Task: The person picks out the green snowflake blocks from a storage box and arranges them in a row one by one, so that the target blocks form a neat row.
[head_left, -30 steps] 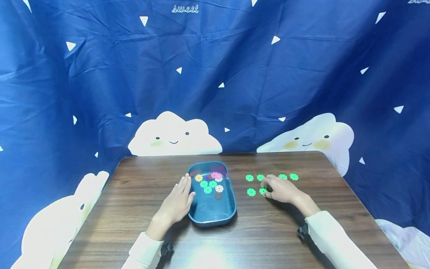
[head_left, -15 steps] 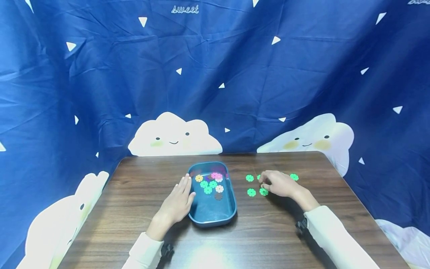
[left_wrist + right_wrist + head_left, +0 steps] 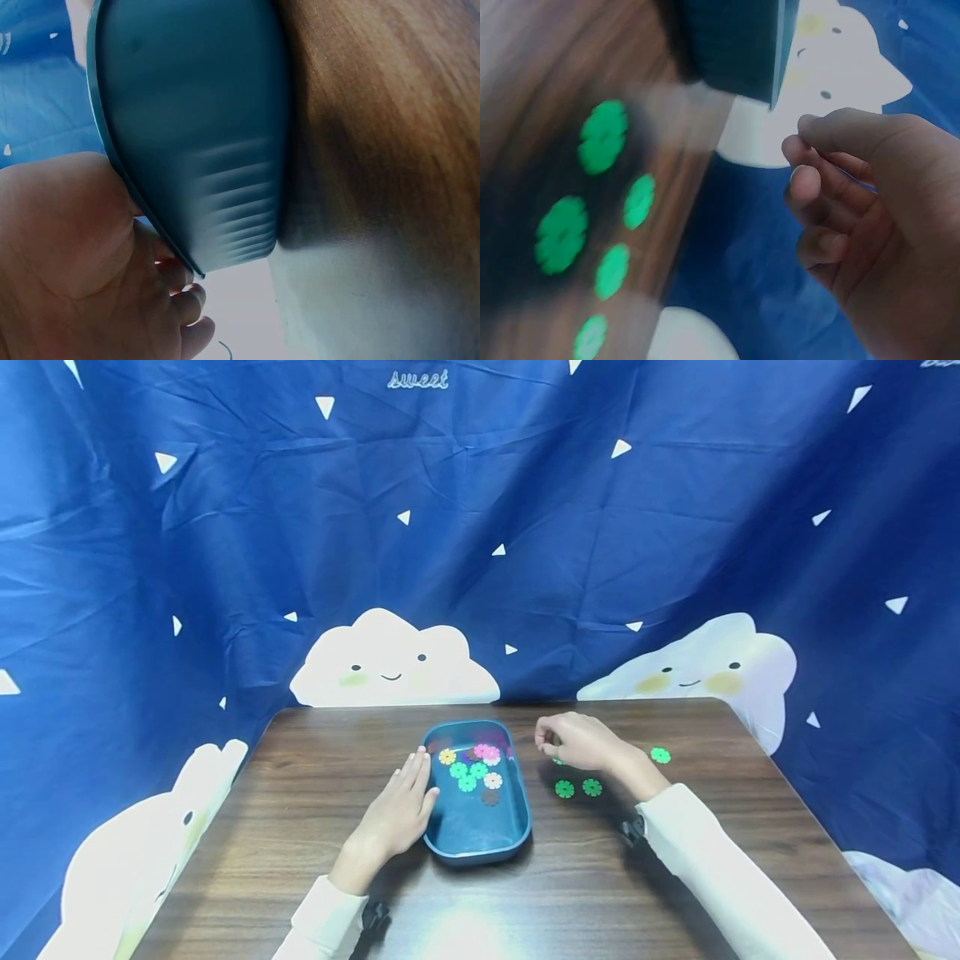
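Observation:
A blue tray (image 3: 480, 857) sits mid-table and holds several flower-shaped pieces (image 3: 470, 768) in green, pink, yellow and white. My left hand (image 3: 403, 797) lies flat with straight fingers against the tray's left wall, and the left wrist view shows that hand (image 3: 82, 262) touching the tray (image 3: 195, 127). My right hand (image 3: 572, 740) hovers above the table just right of the tray, fingers curled. In the right wrist view the right hand (image 3: 855, 195) shows nothing between thumb and fingers. Several green flower pieces (image 3: 577, 788) lie on the table below it, blurred in the right wrist view (image 3: 604, 135).
One more green piece (image 3: 660, 754) lies further right on the dark wooden table (image 3: 675, 877). A blue curtain with white clouds (image 3: 390, 660) hangs close behind the table's far edge. The table's rounded corners drop off at left and right.
My right hand has lifted off the green pieces and moved left toward the tray, leaving a second green piece in the near row. The left hand and tray have stayed put.

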{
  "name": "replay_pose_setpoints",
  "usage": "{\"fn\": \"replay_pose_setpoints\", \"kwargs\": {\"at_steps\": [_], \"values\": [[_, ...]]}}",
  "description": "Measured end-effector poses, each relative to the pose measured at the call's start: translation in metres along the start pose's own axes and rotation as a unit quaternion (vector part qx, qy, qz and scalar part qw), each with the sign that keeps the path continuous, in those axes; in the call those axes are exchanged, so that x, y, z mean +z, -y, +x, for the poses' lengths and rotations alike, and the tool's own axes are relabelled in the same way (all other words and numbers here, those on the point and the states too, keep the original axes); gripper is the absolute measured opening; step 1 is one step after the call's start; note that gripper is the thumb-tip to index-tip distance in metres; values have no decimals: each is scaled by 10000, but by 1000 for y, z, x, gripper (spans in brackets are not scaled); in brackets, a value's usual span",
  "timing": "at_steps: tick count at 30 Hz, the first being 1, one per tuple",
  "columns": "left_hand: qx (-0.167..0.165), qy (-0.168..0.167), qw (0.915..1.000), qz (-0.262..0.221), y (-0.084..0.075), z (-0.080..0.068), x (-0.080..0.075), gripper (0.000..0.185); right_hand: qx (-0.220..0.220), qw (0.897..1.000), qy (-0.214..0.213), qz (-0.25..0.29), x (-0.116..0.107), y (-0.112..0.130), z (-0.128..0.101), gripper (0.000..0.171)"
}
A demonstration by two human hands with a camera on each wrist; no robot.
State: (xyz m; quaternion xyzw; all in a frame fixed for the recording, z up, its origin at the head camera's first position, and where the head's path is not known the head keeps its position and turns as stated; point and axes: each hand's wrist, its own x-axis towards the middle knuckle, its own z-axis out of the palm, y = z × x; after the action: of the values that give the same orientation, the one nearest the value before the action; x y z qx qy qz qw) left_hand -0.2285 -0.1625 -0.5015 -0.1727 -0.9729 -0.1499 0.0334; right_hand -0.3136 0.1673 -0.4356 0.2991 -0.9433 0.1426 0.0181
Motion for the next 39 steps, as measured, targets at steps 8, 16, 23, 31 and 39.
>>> {"fn": "replay_pose_setpoints", "kwargs": {"at_steps": [8,16,23,31,39], "values": [[131,-136,9998,-54,3,0,3,62,-295,9992,255,34,-2,36,35,7],[60,-82,9999,47,0,-1,1,62,-363,9984,436,42,-1,65,63,6],[96,-158,9998,95,5,2,6,61,-660,9967,467,-92,8,80,85,10],[66,-161,9998,52,6,3,8,61,-687,9955,652,-74,27,93,102,9],[41,-77,9999,127,5,2,5,62,-303,9930,1083,-349,50,102,113,8]]}}
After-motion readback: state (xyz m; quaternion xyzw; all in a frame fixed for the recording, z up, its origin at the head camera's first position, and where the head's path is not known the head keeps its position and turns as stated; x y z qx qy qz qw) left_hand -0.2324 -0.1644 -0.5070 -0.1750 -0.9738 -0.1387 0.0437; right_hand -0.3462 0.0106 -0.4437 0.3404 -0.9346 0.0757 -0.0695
